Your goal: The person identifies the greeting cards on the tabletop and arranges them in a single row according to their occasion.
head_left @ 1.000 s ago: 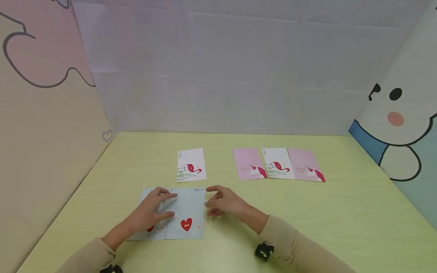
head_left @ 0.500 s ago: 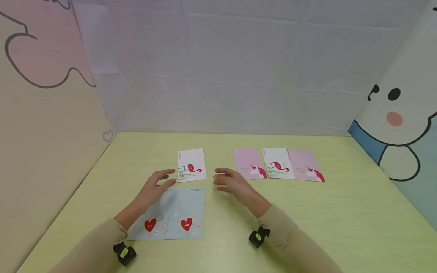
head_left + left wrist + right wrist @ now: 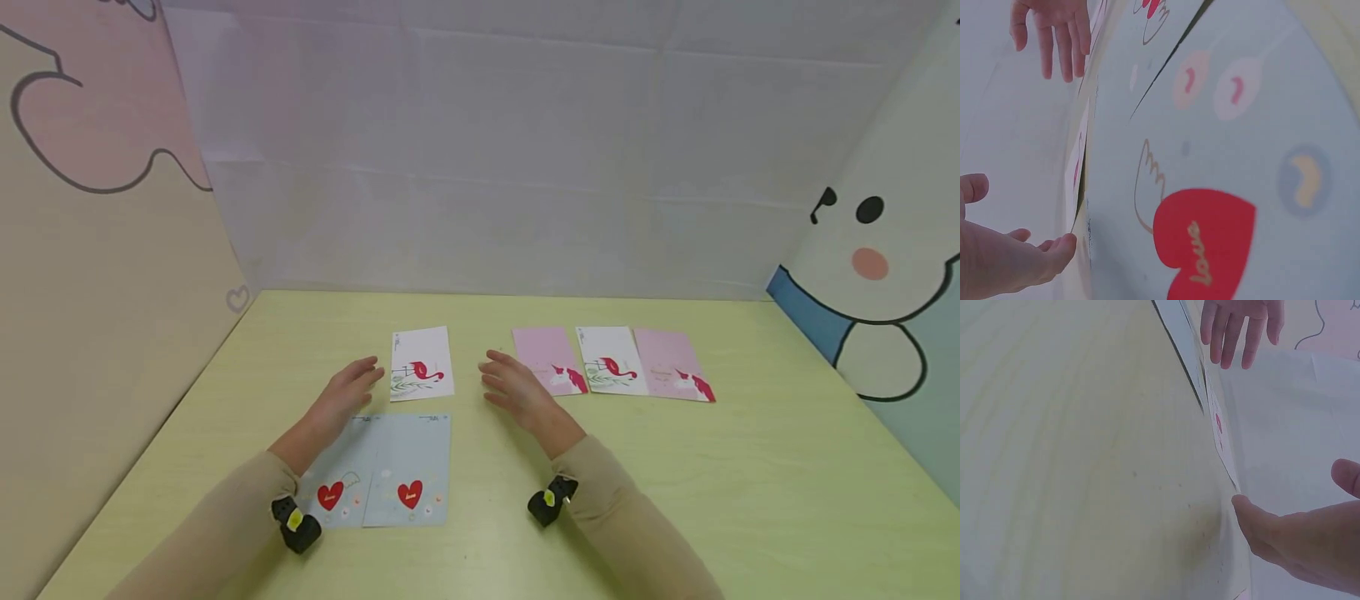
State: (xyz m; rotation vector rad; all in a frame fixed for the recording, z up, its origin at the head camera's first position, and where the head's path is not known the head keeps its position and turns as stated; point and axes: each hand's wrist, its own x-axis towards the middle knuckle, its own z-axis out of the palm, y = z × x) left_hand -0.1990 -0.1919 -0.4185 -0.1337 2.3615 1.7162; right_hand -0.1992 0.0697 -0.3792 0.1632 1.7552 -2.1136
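Flanking the flamingo card with both hands

The flamingo card [image 3: 422, 363] lies flat on the bench [image 3: 750, 475], just far of the two blue cards [image 3: 408, 446], between the left hand [image 3: 339, 402] and the right hand [image 3: 521, 396]. Both hands have fingers extended, slightly bent, holding nothing; in the head view neither touches the card, the left being closer.

If the hands closed unevenly, the thin card could slide or twist; too hard a squeeze could bow it. The left sleeve [image 3: 240, 492] passes above the left blue card, so a dip could drag it askew. The right hand could nudge the left pink card [image 3: 549, 354] beside it.

A red heart [image 3: 1210, 240] appears to read "love"; other script is too small to read.
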